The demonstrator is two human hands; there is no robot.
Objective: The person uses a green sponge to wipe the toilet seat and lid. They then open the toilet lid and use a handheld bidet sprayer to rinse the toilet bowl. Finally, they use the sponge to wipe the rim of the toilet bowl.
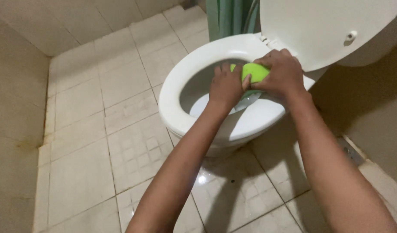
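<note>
Green sponge (255, 71) held by both hands over the far rim of a white toilet seat (172, 86).

Head view: the right hand (281, 73) closes firmly around the sponge from above, apparently to press it down; the left hand (226, 86) steadies its near end, fingers curled over the inner edge. Behind them the lid (323, 26) stands raised; wet floor tiles (103, 129) surround the bowl.
</note>
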